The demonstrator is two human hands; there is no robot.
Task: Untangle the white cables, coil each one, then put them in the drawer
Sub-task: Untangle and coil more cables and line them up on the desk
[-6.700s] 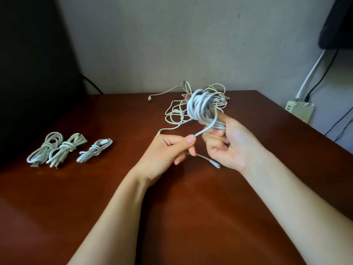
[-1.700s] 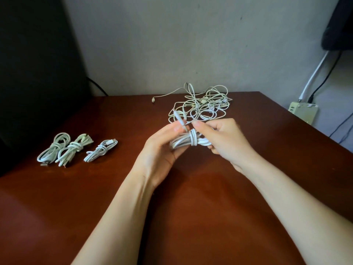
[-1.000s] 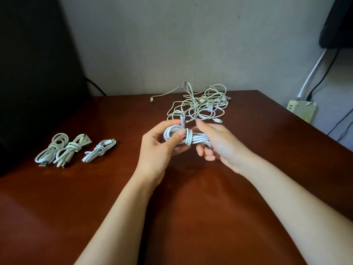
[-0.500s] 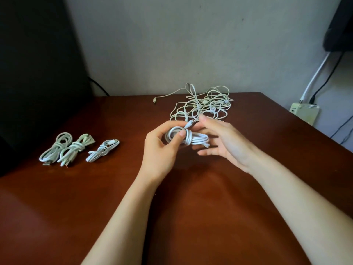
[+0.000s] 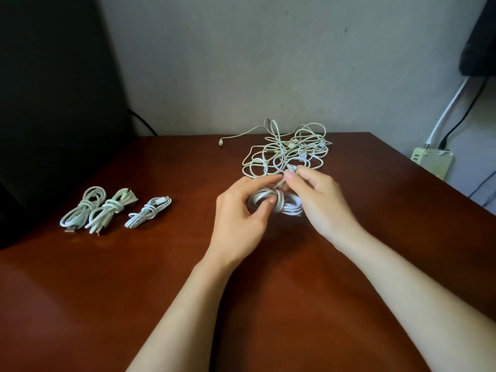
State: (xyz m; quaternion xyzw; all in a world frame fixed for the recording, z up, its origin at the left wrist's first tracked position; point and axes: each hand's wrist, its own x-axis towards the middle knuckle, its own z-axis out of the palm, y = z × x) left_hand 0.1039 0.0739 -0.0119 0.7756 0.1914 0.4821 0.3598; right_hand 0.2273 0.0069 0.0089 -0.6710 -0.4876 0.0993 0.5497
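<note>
Both hands meet above the middle of the dark red-brown wooden table (image 5: 80,291), holding one coiled white cable (image 5: 280,204) between them. The left hand (image 5: 240,218) grips the coil's left loop, thumb pressed across the strands. The right hand (image 5: 323,204) curls round the right side, its thumb and forefinger pinching the cable's short free end just above the wrapped middle. Just beyond the hands, toward the far edge, lies the tangle of white cables (image 5: 288,153), with one loose plug end (image 5: 221,143) trailing out to the left. Well apart on the left, three finished bundles lie in a row: the left bundle (image 5: 81,209), the middle bundle (image 5: 111,210) touching it, and the smaller right bundle (image 5: 149,212). A pale power strip (image 5: 432,159) sits off the table's far right edge.
</note>
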